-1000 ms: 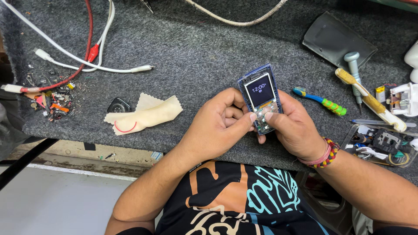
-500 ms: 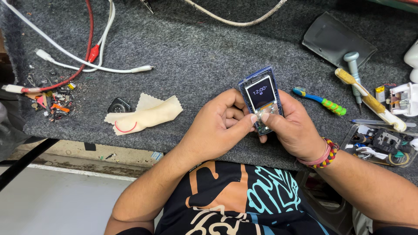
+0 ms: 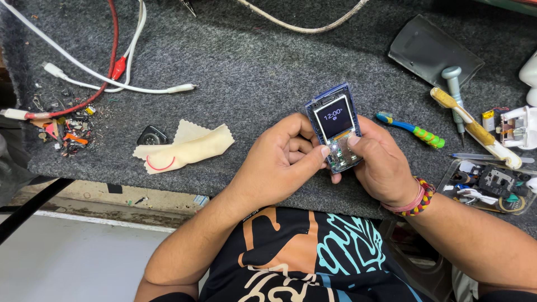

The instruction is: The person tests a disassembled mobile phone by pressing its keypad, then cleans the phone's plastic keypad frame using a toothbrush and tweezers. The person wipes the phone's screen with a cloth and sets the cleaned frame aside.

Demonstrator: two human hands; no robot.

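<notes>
Both hands hold a small blue phone [image 3: 336, 127] above the near edge of the grey desk [image 3: 263, 61]. The left hand [image 3: 282, 159] curls its fingers tight on the phone's left side. The right hand [image 3: 380, 162] grips the right side, thumb on the bare keypad. The screen is lit. A yellow cloth [image 3: 187, 148] lies to the left. A blue and green brush [image 3: 411, 130] lies to the right.

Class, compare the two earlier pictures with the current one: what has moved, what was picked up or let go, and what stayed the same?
Almost nothing changed. The left hand and right hand keep their grip on the small phone, thumbs on its bare keypad board, screen lit throughout; at most the phone tilts slightly. Nothing was picked up or let go. The cloth, cables and screwdriver lie where they were.
</notes>
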